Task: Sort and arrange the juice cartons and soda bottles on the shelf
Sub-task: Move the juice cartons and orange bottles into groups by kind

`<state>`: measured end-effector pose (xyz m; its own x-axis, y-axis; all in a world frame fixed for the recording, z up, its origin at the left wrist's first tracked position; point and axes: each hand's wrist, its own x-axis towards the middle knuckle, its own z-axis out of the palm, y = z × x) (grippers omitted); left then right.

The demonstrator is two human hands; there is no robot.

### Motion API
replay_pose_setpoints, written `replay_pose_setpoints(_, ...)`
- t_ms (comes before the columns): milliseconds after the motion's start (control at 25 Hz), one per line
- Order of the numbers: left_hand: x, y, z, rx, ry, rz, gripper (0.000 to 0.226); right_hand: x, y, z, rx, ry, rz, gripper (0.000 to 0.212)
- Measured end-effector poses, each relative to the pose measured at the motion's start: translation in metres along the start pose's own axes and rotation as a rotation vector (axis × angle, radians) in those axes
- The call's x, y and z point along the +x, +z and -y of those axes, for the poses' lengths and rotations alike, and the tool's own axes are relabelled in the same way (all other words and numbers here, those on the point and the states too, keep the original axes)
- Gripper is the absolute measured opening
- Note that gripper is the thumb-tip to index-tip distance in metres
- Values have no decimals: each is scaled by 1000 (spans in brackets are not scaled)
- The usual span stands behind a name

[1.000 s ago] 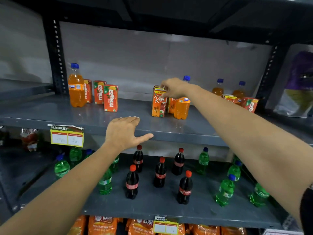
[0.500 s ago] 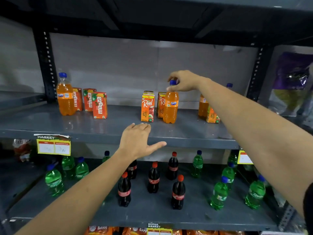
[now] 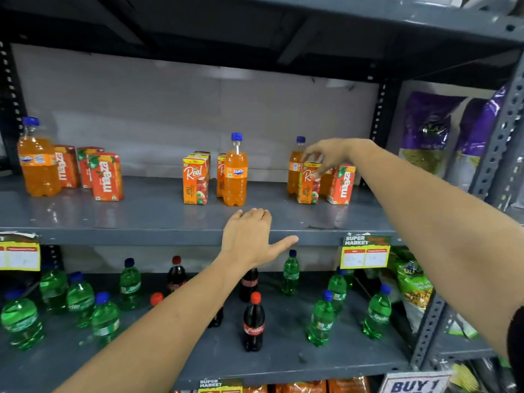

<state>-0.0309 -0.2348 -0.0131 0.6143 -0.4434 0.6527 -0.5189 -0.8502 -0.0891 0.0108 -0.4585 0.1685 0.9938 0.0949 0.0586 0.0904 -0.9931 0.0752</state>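
The right hand [image 3: 330, 154] is placed with curled fingers over the Real carton [image 3: 308, 182] near the shelf's [image 3: 141, 219] right end, grasp not yet closed. The left hand [image 3: 249, 236] is spread flat at the front edge. A firm grip seems needed next to bring it to the middle cartons [image 3: 195, 180]

Upper shelf [image 3: 158, 219]: three orange soda bottles [image 3: 235, 174], three Real cartons [image 3: 195, 180], four Maaza cartons [image 3: 106, 177].

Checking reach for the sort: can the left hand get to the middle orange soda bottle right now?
Probably yes. The left hand is open at the shelf edge, right in front of the orange soda bottle, with only bare shelf between them.
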Motion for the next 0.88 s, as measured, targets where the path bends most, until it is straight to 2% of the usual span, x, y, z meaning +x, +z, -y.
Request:
replay_pose_setpoints(240, 0, 2, -3, 51, -29, -28, 95, 12, 22, -10, 30, -84, -151, 51)
replay_pose_setpoints(440, -4, 0, 5, 58, -31, -23, 94, 20, 19, -11, 142, -139, -147, 32)
replay_pose_setpoints(760, -20, -17, 64, 146, -139, -42, 93, 47, 10, 63, 288, -288, -126, 24)
replay_pose_setpoints(880, -24, -18, 72, 138, -149, -34, 98, 55, 18, 75, 280, -261, -143, 24)
